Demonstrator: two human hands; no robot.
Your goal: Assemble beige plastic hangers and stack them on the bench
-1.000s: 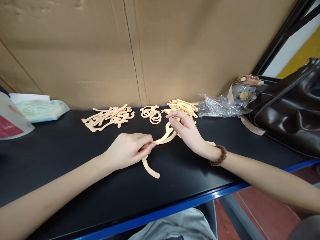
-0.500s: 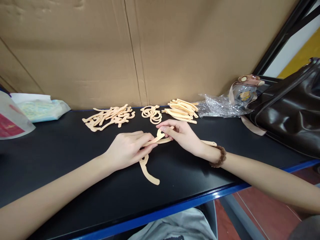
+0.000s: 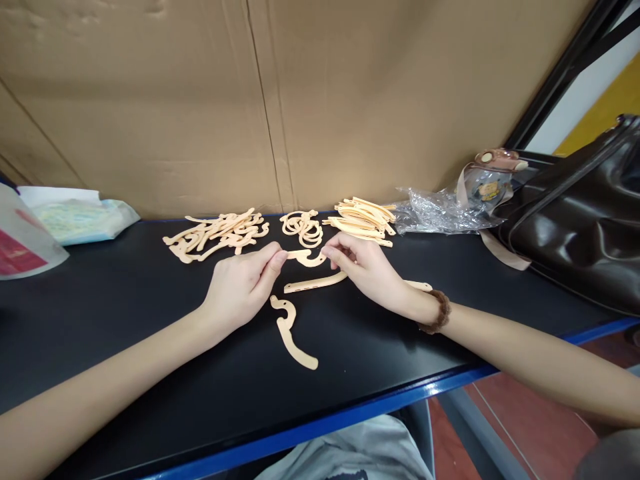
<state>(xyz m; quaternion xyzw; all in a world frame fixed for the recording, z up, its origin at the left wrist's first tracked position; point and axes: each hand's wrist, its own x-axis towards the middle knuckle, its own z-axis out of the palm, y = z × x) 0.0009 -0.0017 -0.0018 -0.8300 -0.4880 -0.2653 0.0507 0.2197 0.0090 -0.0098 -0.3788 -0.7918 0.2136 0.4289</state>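
My left hand [image 3: 240, 288] and my right hand [image 3: 364, 268] both pinch a small curved wooden piece [image 3: 306, 258] between their fingertips, just above the black table [image 3: 125, 333]. Below it lies a slim curved wooden strip [image 3: 313, 283], partly under my right hand. A hooked wooden piece [image 3: 290, 331] rests on the table in front of my left hand. Another strip's end [image 3: 419, 286] shows behind my right wrist, which wears a brown band.
At the back lie a heap of hooked wooden pieces [image 3: 217, 233], a cluster of wooden rings [image 3: 303, 227] and a stack of curved strips [image 3: 364, 219]. Crinkled clear plastic [image 3: 437, 212], a small bottle [image 3: 487, 179] and a dark bag [image 3: 580, 220] stand right. Packets [image 3: 75, 217] lie left.
Both hands let the long strip and the hooked piece down onto the table and moved back. They now hold a small curved piece between them.
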